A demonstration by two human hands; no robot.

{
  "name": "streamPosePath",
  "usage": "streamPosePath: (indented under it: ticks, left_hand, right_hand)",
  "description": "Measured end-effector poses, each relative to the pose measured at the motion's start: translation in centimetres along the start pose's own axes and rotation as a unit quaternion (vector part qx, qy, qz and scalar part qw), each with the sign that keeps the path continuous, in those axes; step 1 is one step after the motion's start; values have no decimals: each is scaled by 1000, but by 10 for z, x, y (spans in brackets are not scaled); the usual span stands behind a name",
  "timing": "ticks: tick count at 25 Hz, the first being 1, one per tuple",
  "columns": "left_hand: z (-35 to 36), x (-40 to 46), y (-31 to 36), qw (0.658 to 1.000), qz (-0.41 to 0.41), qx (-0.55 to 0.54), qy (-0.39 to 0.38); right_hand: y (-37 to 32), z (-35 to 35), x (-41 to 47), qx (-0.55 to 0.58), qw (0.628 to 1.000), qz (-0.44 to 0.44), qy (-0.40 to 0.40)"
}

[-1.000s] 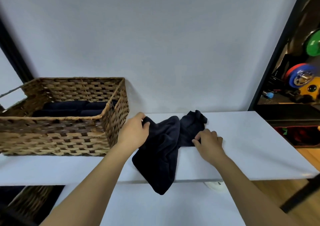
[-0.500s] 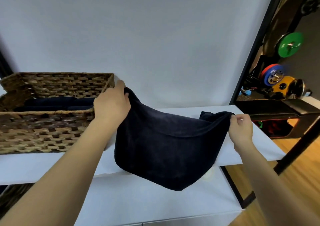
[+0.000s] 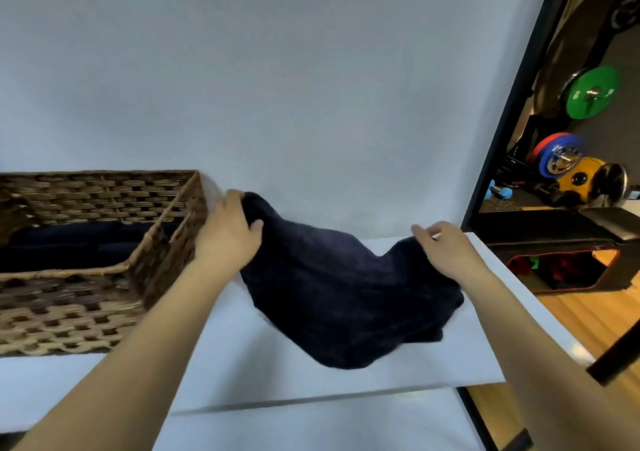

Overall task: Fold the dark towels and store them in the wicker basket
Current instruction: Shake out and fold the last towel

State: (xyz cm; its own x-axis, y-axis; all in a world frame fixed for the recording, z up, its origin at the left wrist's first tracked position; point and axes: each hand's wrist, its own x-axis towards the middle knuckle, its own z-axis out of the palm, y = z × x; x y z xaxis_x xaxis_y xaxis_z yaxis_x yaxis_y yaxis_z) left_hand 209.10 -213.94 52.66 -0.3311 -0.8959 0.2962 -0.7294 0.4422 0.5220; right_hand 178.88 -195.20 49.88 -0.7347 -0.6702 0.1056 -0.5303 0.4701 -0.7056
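Left hand [image 3: 230,234] clamps its grip on one corner of the dark towel [image 3: 343,294]; right hand [image 3: 445,248] pinches the other. The towel sags onto the white table [image 3: 242,353], beside the wicker basket [image 3: 86,305]. Weight plates [image 3: 590,94] sit at right.

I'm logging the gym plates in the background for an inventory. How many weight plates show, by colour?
Green plate: 1
Blue plate: 1
Red plate: 1, mostly hidden behind the blue
Yellow plate: 1
Total: 4
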Motion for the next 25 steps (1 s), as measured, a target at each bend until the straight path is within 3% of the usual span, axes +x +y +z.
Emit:
streamPosePath:
  ticks: [3, 6, 9, 12, 15, 17, 19, 22, 25]
  left_hand:
    - [64, -54, 3, 986, 33, 54, -156]
    - [95, -94, 0, 953, 80, 126, -263]
    - [89, -104, -13, 967, 87, 64, -229]
    - [75, -101, -39, 976, 35, 36, -211]
    - [57, -98, -57, 979, 11, 153, -137]
    - [43, -108, -61, 959, 2, 268, -90]
    - [35, -126, -61, 944, -27, 310, -106]
    - [39, -146, -52, 953, -38, 269, -135]
    - [50, -152, -42, 980, -33, 151, -126]
  right_hand:
    - [11, 29, 0, -183, 974, 33, -127]
    - [9, 41, -2, -228, 967, 0, -113]
    - [4, 36, -10, -148, 987, -27, -54]
    - [0, 35, -29, -116, 992, -30, -45]
    - [-4, 39, -53, -114, 989, -32, -85]
    - [-9, 39, -72, -103, 984, -55, -133]
    - [-16, 41, -94, -79, 977, -87, -181]
    - [-32, 52, -129, -44, 970, -107, -216]
    - [-38, 59, -154, -39, 979, -94, -177]
